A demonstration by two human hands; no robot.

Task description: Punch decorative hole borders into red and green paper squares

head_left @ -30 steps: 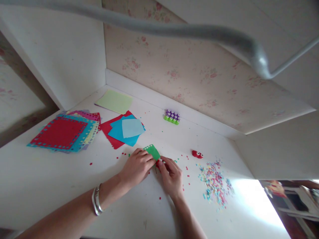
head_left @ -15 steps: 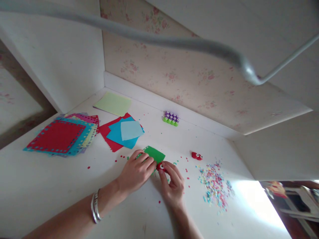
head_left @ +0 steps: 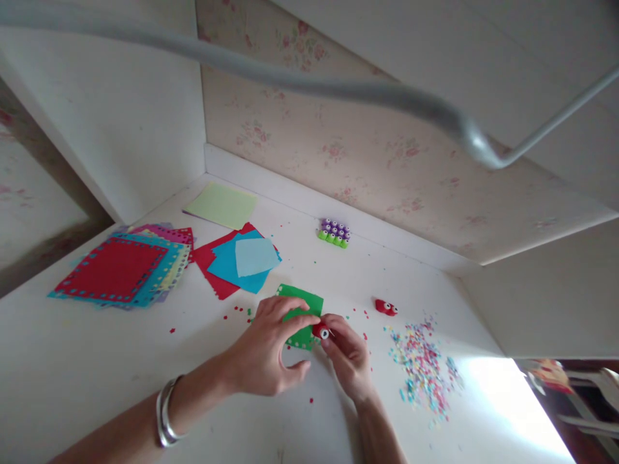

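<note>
Green paper (head_left: 300, 314) lies flat on the white desk (head_left: 87, 374), directly under the fingers of the left hand (head_left: 271, 351) and touching the right hand's fingertips. A small red punch (head_left: 321, 332), its white button facing the camera, sits at the paper's right edge, pinched between thumb and fingers of the right hand (head_left: 349, 357). The left hand is loosely spread: its fingers press the paper down while the thumb curls free below, off the sheet. A bracelet (head_left: 166, 412) circles the left wrist.

Beyond the left hand, a red sheet (head_left: 213, 258) carries a blue sheet (head_left: 227, 267) and a pale blue square (head_left: 255, 255); farther off lies a pale green sheet (head_left: 222, 205). Well to the left of the left hand is a stack (head_left: 120, 267) of punched papers, red on top. Beyond the right hand, near the wall, stands a purple-and-green cluster of punches (head_left: 333, 232). Just right of the right hand lies a second red punch (head_left: 385, 307), and past it a heap of confetti (head_left: 420, 370).
</note>
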